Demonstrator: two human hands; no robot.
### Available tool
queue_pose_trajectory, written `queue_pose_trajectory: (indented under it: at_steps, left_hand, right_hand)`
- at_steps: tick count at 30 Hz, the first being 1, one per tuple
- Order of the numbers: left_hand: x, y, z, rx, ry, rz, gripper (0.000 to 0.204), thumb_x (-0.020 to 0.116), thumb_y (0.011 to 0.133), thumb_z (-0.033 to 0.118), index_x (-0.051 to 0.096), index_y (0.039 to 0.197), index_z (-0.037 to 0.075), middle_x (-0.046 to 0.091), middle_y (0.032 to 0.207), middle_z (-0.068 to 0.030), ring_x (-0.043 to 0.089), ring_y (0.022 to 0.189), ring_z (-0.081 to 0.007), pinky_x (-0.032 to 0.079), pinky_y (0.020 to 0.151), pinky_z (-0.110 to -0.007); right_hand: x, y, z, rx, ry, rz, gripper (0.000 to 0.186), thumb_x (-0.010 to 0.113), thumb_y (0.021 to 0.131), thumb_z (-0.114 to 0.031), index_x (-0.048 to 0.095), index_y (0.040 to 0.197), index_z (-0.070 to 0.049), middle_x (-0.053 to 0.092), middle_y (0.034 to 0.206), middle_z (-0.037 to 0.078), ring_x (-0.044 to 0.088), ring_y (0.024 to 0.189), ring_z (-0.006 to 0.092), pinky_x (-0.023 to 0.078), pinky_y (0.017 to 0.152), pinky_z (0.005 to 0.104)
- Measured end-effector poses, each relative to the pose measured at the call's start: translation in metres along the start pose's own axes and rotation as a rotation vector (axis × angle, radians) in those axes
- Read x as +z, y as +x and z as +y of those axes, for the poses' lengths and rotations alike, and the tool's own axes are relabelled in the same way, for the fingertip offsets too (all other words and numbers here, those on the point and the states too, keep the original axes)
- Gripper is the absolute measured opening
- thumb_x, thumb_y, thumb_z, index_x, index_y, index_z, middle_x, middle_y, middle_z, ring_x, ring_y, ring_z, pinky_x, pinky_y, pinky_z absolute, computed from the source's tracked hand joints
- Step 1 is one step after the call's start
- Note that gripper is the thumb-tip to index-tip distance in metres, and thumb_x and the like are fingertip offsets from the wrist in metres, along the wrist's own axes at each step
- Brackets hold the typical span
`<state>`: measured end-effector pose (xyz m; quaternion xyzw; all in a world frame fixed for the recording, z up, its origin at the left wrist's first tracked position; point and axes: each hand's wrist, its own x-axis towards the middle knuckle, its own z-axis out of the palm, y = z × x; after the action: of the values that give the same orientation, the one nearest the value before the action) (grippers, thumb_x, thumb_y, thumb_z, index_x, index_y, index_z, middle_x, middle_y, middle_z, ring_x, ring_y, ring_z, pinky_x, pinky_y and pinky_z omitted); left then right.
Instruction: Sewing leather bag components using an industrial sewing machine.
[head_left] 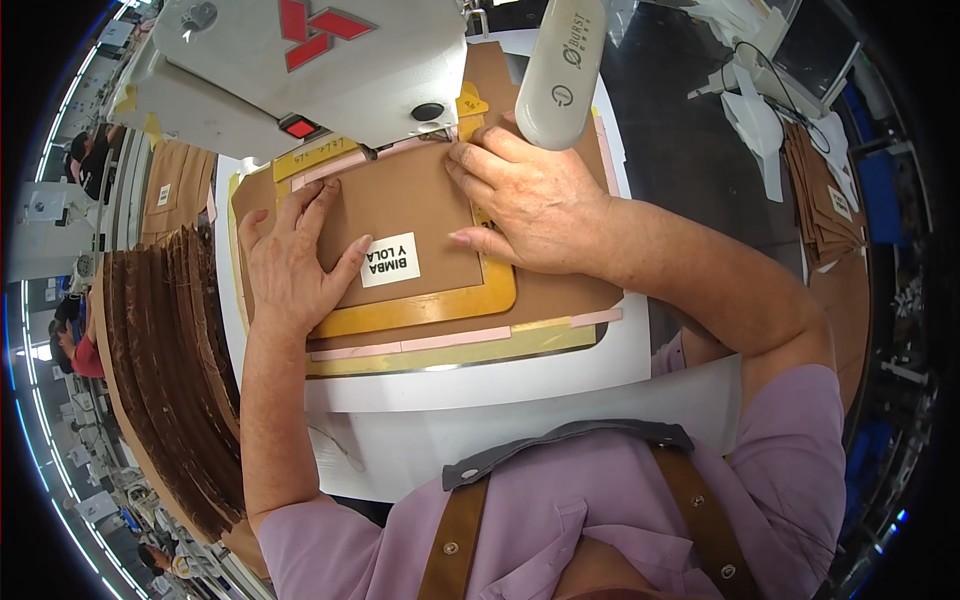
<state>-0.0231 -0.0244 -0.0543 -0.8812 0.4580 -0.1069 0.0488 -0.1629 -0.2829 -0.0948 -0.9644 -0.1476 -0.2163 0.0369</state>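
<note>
Brown panel (400,205): I see it lying flat above a white sheet (480,388), near the machine (330,95); its long axis runs left to right, the right end angled slightly away from the wearer.
Yellow frame (420,311): rings the panel's middle, with a pale label (392,260) inside, lettering upside down to me.
Left hand (288,268): open, fingers spread over the panel and frame's left side.
Right hand (535,195): fingers bent at the frame's right bar; gripping or just pressing, I cannot tell.
</note>
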Motion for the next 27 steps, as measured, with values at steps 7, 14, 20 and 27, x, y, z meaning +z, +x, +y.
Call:
queue_pose_trajectory:
  at_steps: [7,14,20,27]
  left_hand:
    - [-0.003,0.013,0.022,0.053,0.017,0.135,0.048,0.069,0.092,0.039,0.066,0.131,0.011,0.066,0.125,-0.0077,0.067,0.107,-0.0238,0.03,0.112,-0.05]
    - [0.012,0.045,0.055,0.324,-0.392,0.143,0.038,0.07,0.089,0.014,0.067,0.126,0.003,0.067,0.13,-0.0101,0.062,0.12,-0.0278,0.047,0.1,-0.042]
    - [0.019,0.051,0.063,0.322,-0.535,0.101,0.04,0.066,0.089,0.008,0.063,0.128,-0.001,0.06,0.139,-0.0152,0.055,0.131,-0.0337,0.04,0.115,-0.044]
    - [0.02,0.048,0.06,0.328,-0.563,0.056,0.047,0.066,0.086,0.011,0.06,0.13,-0.001,0.058,0.142,-0.0165,0.05,0.135,-0.0361,0.038,0.117,-0.046]
  right_hand:
    - [0.001,-0.004,-0.003,0.013,-0.014,-0.059,0.063,0.065,0.092,-0.052,0.065,0.124,0.002,0.061,0.128,0.008,0.055,0.111,0.0217,0.047,0.1,0.0386]
    - [0.005,-0.009,-0.002,-0.024,0.088,0.09,0.057,0.073,0.086,-0.044,0.067,0.121,0.0,0.063,0.127,0.008,0.06,0.105,0.022,0.054,0.088,0.0349]
    - [0.004,-0.012,0.001,-0.038,0.131,0.158,0.046,0.08,0.079,-0.037,0.072,0.112,-0.005,0.066,0.121,0.008,0.064,0.099,0.0213,0.056,0.083,0.0354]
    - [-0.002,-0.012,0.004,-0.141,0.173,0.181,0.034,0.083,0.076,-0.03,0.072,0.099,-0.007,0.068,0.103,0.005,0.064,0.09,0.02,0.051,0.081,0.0363]
